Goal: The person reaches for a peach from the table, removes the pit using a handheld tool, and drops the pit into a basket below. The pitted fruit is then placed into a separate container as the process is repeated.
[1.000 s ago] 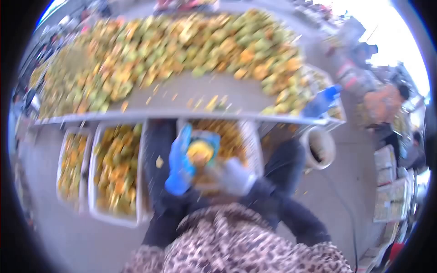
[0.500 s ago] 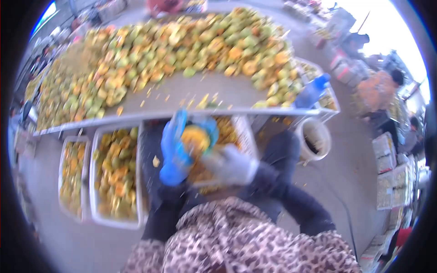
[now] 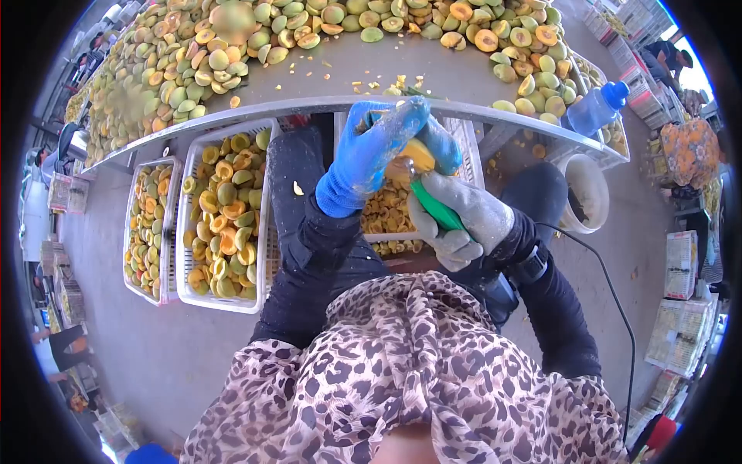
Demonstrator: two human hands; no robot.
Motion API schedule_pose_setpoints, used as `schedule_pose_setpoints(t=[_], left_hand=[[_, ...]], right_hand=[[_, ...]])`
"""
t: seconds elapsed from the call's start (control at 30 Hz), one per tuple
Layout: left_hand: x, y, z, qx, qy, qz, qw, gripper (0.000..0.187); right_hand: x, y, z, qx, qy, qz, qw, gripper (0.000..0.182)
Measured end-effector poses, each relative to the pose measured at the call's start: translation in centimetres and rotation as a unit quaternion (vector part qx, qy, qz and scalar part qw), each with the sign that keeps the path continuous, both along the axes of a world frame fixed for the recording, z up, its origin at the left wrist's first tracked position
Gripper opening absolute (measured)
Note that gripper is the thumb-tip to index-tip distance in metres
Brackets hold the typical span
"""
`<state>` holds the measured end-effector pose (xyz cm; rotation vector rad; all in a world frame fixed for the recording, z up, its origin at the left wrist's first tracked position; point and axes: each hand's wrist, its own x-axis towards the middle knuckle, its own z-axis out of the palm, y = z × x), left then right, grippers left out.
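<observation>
My left hand (image 3: pixel 375 151), in a blue glove, is closed around a yellow-orange peach piece (image 3: pixel 420 155) just in front of the table edge. My right hand (image 3: pixel 468 216), in a grey glove, grips a green-handled pitting tool (image 3: pixel 439 203). The tool's metal end meets the fruit, and its tip is partly hidden there. Below both hands, between my legs, is a white crate (image 3: pixel 473 155) with small orange fruit pieces (image 3: pixel 384 215).
Halved fruit (image 3: pixel 301 23) is heaped on the metal table (image 3: pixel 332 77). Two white crates of fruit halves, a larger one (image 3: pixel 182 247) and a narrower one (image 3: pixel 130 232), stand left. Right are a blue bottle (image 3: pixel 589 114), a white bucket (image 3: pixel 597 189) and a black cable (image 3: pixel 614 290). People work farther off.
The view has tipped downward, so the table sits higher in the frame. My hands, blurred before, now show sharply, and the green handle has come into sight in my right hand.
</observation>
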<state>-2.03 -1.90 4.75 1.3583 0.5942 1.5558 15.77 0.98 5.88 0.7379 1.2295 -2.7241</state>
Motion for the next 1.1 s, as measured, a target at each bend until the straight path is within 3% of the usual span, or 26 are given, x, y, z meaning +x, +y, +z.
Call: schedule_pose_setpoints(t=[0.03, 0.1, 0.17, 0.23, 0.3, 0.37, 0.4, 0.43, 0.47, 0.5, 0.53, 0.57, 0.6, 0.63, 0.67, 0.7, 0.73, 0.77, 0.83, 0.9, 0.97, 1.03, 1.1], left_hand=[[0.1, -0.1, -0.4, -0.007, -0.001, -0.001, 1.000, 0.046], [0.4, -0.1, -1.0, -0.030, -0.022, 0.103, 0.994, 0.044], [0.4, -0.5, -1.0, -0.046, -0.055, 0.091, 0.993, 0.044], [0.2, -0.6, -2.0, -0.050, 0.129, 0.082, 0.987, 0.047], [0.3, -0.3, -2.4, -0.059, 0.148, 0.073, 0.985, 0.047], [1.2, 0.2, -3.2, -0.054, -0.114, 0.147, 0.981, 0.047], [1.0, 0.7, -4.8, -0.032, 0.028, 0.312, 0.949, 0.045], [0.4, 1.0, -5.3, -0.032, 0.027, 0.315, 0.948, 0.045], [-0.5, 1.3, -5.6, -0.117, -0.210, 0.271, 0.932, 0.043], [-1.6, 1.6, -6.1, -0.192, -0.432, 0.209, 0.856, 0.045], [-3.7, 1.6, -8.7, -0.154, -0.473, 0.124, 0.858, 0.052], [-3.7, 1.4, -7.7, -0.155, -0.469, 0.128, 0.860, 0.052], [-3.3, 0.8, -6.8, -0.171, -0.472, 0.121, 0.856, 0.049], [-3.0, 0.2, -6.2, -0.185, -0.476, 0.113, 0.852, 0.046], [-3.3, -0.1, -6.6, -0.198, -0.524, 0.068, 0.825, 0.047], [-3.6, -0.2, -6.8, -0.194, -0.522, 0.064, 0.828, 0.047], [-3.8, -0.3, -7.2, -0.188, -0.504, 0.028, 0.842, 0.046], [-3.8, -0.9, -7.4, -0.185, -0.491, 0.000, 0.851, 0.045], [-3.5, -1.8, -7.1, -0.222, -0.448, 0.061, 0.864, 0.045], [-3.4, -2.0, -7.0, -0.259, -0.435, 0.020, 0.862, 0.042], [-3.0, -2.6, -6.5, -0.287, -0.387, 0.025, 0.876, 0.040], [-2.2, -3.3, -5.4, -0.313, -0.340, 0.031, 0.886, 0.039], [-1.0, -4.1, -3.6, -0.376, -0.297, 0.088, 0.873, 0.036]], right_hand=[[0.2, -0.2, -0.3, -0.082, 0.020, 0.036, 0.996, 0.050], [0.1, -0.4, -0.3, -0.065, -0.002, 0.017, 0.998, 0.051], [-0.2, 0.0, 0.0, -0.042, -0.020, 0.000, 0.999, 0.052], [0.0, 0.4, -0.3, 0.009, -0.105, 0.045, 0.993, 0.053], [-0.1, 0.0, -1.2, -0.052, -0.106, 0.014, 0.993, 0.055], [-0.5, -0.1, -3.2, -0.273, 0.104, 0.057, 0.955, 0.054], [-0.9, -0.8, -3.4, -0.275, 0.135, 0.027, 0.952, 0.055], [-0.8, -1.3, -3.3, -0.275, 0.134, 0.030, 0.952, 0.055], [-0.6, -1.9, -3.2, -0.236, 0.163, 0.007, 0.958, 0.054], [-0.6, -2.3, -3.0, -0.197, 0.193, -0.015, 0.961, 0.054], [-0.8, -2.5, -2.6, -0.079, 0.120, -0.165, 0.976, 0.054], [-0.4, -0.5, -3.7, -0.067, 0.163, -0.139, 0.974, 0.048], [-0.9, 1.3, -4.8, 0.105, -0.018, -0.145, 0.984, 0.047], [-1.2, 2.5, -6.2, 0.273, -0.198, -0.140, 0.931, 0.045], [-0.5, 3.3, -9.4, 0.273, -0.197, -0.141, 0.931, 0.045], [0.2, 4.6, -13.4, 0.445, -0.243, -0.096, 0.857, 0.040], [0.2, 5.8, -15.2, 0.602, -0.281, -0.043, 0.746, 0.034], [-0.5, 5.7, -13.1, 0.605, -0.279, -0.033, 0.745, 0.034], [-1.3, 4.2, -8.4, 0.546, -0.163, -0.197, 0.798, 0.033], [-2.1, 4.1, -6.1, 0.553, -0.157, -0.173, 0.800, 0.023], [-2.8, 3.9, -5.2, 0.782, -0.024, -0.147, 0.605, 0.023], [-3.4, 3.7, -4.0, 0.802, -0.020, -0.130, 0.582, 0.024], [-3.7, 3.7, -3.1, 0.844, -0.007, -0.044, 0.535, 0.024]])
